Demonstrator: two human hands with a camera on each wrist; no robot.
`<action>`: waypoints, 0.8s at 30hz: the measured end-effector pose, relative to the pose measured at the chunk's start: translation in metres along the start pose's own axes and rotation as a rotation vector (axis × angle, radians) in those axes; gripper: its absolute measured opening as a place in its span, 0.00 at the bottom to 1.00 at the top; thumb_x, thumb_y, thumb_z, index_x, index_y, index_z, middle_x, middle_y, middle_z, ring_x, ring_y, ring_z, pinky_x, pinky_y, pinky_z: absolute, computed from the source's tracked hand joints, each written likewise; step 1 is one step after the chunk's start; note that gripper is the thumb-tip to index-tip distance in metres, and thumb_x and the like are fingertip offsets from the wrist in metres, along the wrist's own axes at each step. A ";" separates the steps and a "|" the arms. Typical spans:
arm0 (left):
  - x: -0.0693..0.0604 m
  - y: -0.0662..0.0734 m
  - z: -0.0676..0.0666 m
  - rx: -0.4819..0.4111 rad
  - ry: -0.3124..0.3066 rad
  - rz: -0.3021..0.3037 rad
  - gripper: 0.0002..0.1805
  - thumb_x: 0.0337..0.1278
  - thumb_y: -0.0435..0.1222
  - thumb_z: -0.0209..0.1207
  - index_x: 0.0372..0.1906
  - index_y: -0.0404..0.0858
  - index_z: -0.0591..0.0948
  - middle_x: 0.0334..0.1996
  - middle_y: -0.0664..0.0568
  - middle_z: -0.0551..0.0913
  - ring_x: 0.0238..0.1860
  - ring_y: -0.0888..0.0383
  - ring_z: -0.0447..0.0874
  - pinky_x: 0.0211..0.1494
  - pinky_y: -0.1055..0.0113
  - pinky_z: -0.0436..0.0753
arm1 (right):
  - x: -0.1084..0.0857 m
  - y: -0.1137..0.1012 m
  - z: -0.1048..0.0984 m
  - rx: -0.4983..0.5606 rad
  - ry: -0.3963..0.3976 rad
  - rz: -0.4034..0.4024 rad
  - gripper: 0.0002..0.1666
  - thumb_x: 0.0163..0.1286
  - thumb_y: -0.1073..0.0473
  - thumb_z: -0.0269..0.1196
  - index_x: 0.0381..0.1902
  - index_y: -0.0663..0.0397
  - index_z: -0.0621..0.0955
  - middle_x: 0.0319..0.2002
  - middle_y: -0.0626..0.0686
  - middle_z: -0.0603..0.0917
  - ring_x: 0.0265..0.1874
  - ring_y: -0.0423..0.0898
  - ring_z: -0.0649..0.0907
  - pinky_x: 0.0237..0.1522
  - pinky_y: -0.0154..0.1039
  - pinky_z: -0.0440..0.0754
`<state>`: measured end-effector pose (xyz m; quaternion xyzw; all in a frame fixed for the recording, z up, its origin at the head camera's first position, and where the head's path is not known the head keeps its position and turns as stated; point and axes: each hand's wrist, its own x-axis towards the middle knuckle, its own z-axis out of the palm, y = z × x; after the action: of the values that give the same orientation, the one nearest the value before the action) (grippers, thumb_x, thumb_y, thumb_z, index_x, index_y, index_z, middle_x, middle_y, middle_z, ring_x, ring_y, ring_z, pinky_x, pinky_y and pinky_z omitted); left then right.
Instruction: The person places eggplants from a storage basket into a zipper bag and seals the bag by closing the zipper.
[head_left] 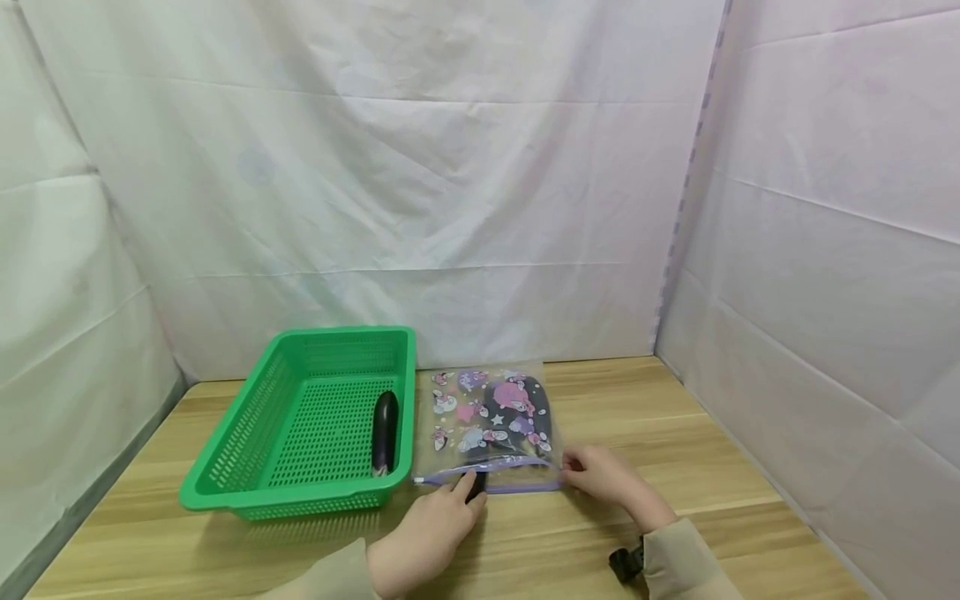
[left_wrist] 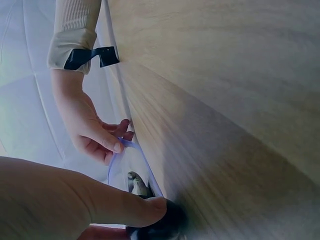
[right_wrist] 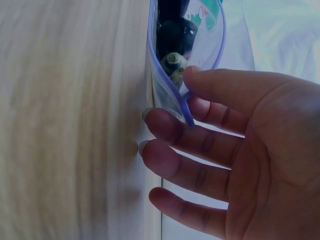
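A clear printed zip bag (head_left: 450,425) with a purple zip edge lies on the table with dark items inside. My left hand (head_left: 429,533) grips a dark eggplant (left_wrist: 162,222) at the bag's mouth, its thumb on top in the left wrist view. At the mouth's right corner, my right hand (head_left: 603,479) pinches the purple edge (right_wrist: 186,107) between thumb and fingers, the other fingers spread below. The mouth gapes in the right wrist view, showing dark glossy items and a greenish stem end (right_wrist: 174,62).
Left of the bag stands a green perforated basket (head_left: 247,492), with one eggplant (head_left: 385,429) lying along its right side. A black strap device (head_left: 626,564) is on the right wrist. White cloth walls (head_left: 465,183) rise behind and beside the wooden table (head_left: 540,554).
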<state>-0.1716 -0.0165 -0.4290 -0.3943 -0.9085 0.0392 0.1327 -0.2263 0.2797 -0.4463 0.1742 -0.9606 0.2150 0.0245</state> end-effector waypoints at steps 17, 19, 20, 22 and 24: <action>0.001 -0.004 0.008 0.067 0.138 0.092 0.24 0.45 0.25 0.65 0.53 0.39 0.83 0.53 0.46 0.77 0.37 0.53 0.80 0.25 0.66 0.80 | 0.001 0.000 -0.003 0.052 -0.014 -0.006 0.14 0.67 0.57 0.63 0.22 0.43 0.73 0.17 0.37 0.73 0.16 0.36 0.70 0.20 0.34 0.68; 0.001 -0.003 0.010 0.071 0.141 0.095 0.24 0.47 0.26 0.66 0.54 0.39 0.83 0.53 0.46 0.77 0.39 0.52 0.80 0.25 0.66 0.80 | 0.001 0.000 -0.002 0.057 -0.015 -0.007 0.14 0.66 0.57 0.64 0.22 0.43 0.73 0.17 0.38 0.73 0.16 0.36 0.70 0.20 0.34 0.68; 0.001 -0.003 0.010 0.074 0.145 0.097 0.23 0.47 0.27 0.66 0.53 0.39 0.83 0.53 0.45 0.77 0.40 0.52 0.81 0.26 0.66 0.80 | 0.001 0.000 -0.002 0.061 -0.014 -0.007 0.14 0.66 0.57 0.64 0.22 0.43 0.73 0.17 0.38 0.73 0.17 0.36 0.70 0.20 0.34 0.68; 0.002 -0.003 0.011 0.086 0.156 0.103 0.23 0.47 0.28 0.67 0.53 0.39 0.83 0.53 0.45 0.77 0.41 0.51 0.81 0.27 0.67 0.81 | 0.000 -0.001 -0.002 0.062 -0.014 -0.008 0.14 0.66 0.57 0.64 0.22 0.42 0.73 0.17 0.38 0.73 0.17 0.36 0.70 0.20 0.34 0.68; 0.003 -0.003 0.011 0.102 0.168 0.108 0.22 0.46 0.28 0.67 0.52 0.39 0.83 0.52 0.46 0.78 0.41 0.52 0.81 0.26 0.67 0.80 | 0.001 -0.001 -0.002 0.055 -0.010 -0.010 0.14 0.66 0.57 0.64 0.22 0.42 0.73 0.17 0.38 0.72 0.17 0.36 0.70 0.21 0.34 0.68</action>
<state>-0.1789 -0.0155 -0.4388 -0.4371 -0.8686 0.0591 0.2259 -0.2266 0.2796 -0.4441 0.1804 -0.9536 0.2406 0.0161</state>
